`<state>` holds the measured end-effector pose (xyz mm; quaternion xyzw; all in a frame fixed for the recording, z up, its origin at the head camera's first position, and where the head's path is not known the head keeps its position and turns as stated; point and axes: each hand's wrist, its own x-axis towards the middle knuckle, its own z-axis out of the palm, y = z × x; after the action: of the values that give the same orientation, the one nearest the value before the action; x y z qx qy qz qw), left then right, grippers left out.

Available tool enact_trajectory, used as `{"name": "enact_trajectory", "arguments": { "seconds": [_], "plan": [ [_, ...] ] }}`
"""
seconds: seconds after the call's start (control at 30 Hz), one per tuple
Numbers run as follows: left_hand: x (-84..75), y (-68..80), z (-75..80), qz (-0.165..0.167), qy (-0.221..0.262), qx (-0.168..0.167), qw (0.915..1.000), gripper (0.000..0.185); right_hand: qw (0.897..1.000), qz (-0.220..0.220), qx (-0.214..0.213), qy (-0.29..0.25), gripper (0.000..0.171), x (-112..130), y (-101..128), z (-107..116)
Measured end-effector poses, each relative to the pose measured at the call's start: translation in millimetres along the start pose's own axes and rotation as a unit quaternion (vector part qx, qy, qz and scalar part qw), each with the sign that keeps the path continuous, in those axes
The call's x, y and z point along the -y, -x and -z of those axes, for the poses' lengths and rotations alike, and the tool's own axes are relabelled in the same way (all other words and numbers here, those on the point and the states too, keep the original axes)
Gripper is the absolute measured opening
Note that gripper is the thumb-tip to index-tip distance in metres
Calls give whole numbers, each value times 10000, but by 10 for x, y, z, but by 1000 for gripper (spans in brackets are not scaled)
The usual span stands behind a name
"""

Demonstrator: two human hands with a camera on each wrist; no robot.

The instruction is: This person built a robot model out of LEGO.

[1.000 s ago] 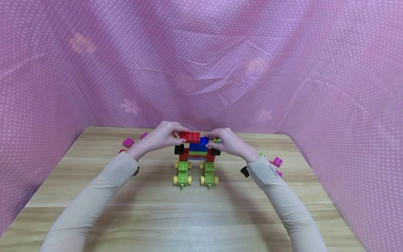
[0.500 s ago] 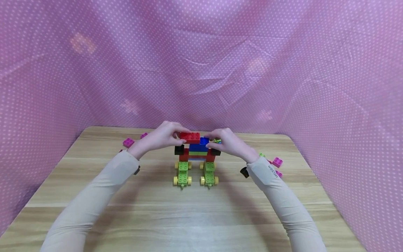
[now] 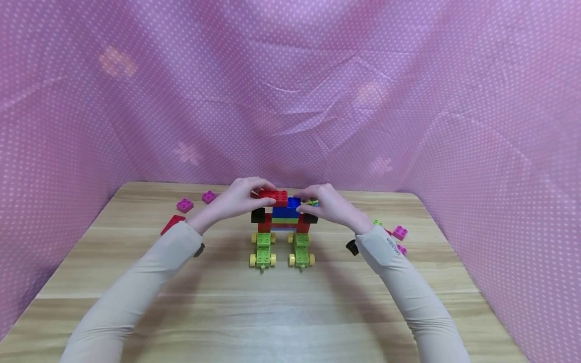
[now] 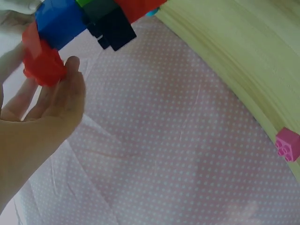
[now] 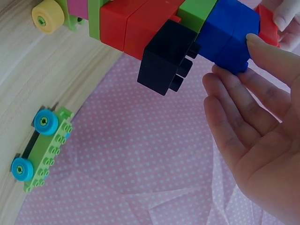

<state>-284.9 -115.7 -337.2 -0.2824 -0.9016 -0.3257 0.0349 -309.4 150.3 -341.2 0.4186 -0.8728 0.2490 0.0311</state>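
A stacked toy-brick model stands mid-table on two lime wheeled bases [image 3: 263, 252] with yellow wheels. Red bricks [image 5: 143, 21], a lime layer and black side bricks [image 3: 257, 216] rise above them. Blue bricks [image 3: 285, 212] form the upper part. My left hand [image 3: 245, 195] grips a red studded brick [image 3: 280, 195] by its left end, thumb in front and fingers behind. That brick sits against the top left of the blue ones; how firmly it is seated I cannot tell. My right hand [image 3: 329, 204] pinches the blue bricks from the right.
Left of the model lie magenta bricks [image 3: 184, 205] and a red sloped piece [image 3: 171, 223], partly under the left sleeve. Further magenta bricks [image 3: 400, 232] lie to the right. A lime wheeled base with blue wheels [image 5: 47, 145] stands behind, near the table's back edge.
My left hand has slid slightly right along the red brick, its thumb now further across the front. More of the red sloped piece shows beside the left sleeve. My right hand looks unmoved.
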Motion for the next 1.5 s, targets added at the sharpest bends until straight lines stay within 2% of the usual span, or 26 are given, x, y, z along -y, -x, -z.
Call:
{"name": "enact_trajectory", "arguments": {
  "seconds": [0.27, 0.83, 1.17, 1.5],
  "plan": [
    [-27, -23, 8, 109, 141, 62, 9998, 34, 10000, 46, -43, -17, 34, -7, 2, -1],
    [-91, -38, 47, 12, -195, 86, 9998, 37, 9998, 141, -106, -6, 33, 1, -2, -4],
    [-142, -30, 36, 21, -535, 130, 9985, 37, 10000, -18, -47, -24, 34, 31, 8, -3],
    [-92, 3, 15, 6, -453, 194, 9988, 38, 10000, -41, -33, 15, 34, 43, 15, 3]
  ]
}}
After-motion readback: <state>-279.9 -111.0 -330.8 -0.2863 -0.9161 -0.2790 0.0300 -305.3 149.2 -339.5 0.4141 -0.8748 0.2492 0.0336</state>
